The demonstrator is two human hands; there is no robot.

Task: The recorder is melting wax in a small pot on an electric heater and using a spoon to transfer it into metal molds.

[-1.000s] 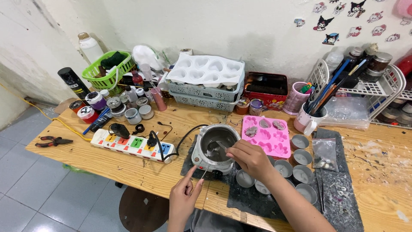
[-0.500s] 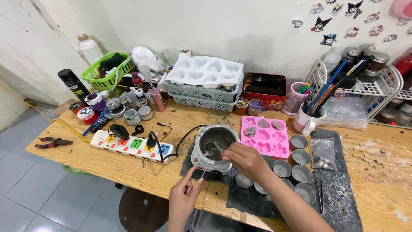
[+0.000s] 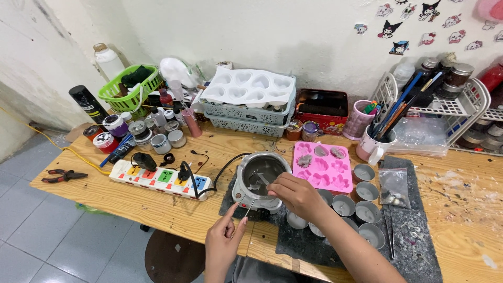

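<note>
R hand [image 3: 298,195] is bent over the near rim of a small metal melting pot [image 3: 260,175], fingers curled round a thin stirring tool [image 3: 263,180] whose tip dips into the grey melt inside. The grip is a light pinch, prob. so the tool can swirl w/o tipping the pot. L hand [image 3: 225,242] sits just below and left of it, at the bench edge, thumb and forefinger closed on a thin metal pick [image 3: 247,207] that slants up toward the pot's base; whether its tip touches the pot can't be told. The pot's black cord runs off to the left of both hands to a white power strip [image 3: 160,178], kept well clear of the melt.

Just right of the R hand lies a pink silicone mould [image 3: 326,166], a few cavities holding grey pieces, close enough for a short pour. Below the R wrist, and partly hidden by the forearm, small metal tins [image 3: 356,202] are grouped on a dark felt mat [image 3: 414,230], which prob. catches drips; specks already litter it. A small clear bag [image 3: 394,184] of bits lies on the mat further right.

Far left of the L hand, red-handled pliers [image 3: 64,175] rest alone near the wooden bench [image 3: 157,207] corner. Beyond the pot, at the wall, a white heart mould [image 3: 249,86] sits on stacked grey baskets.
</note>
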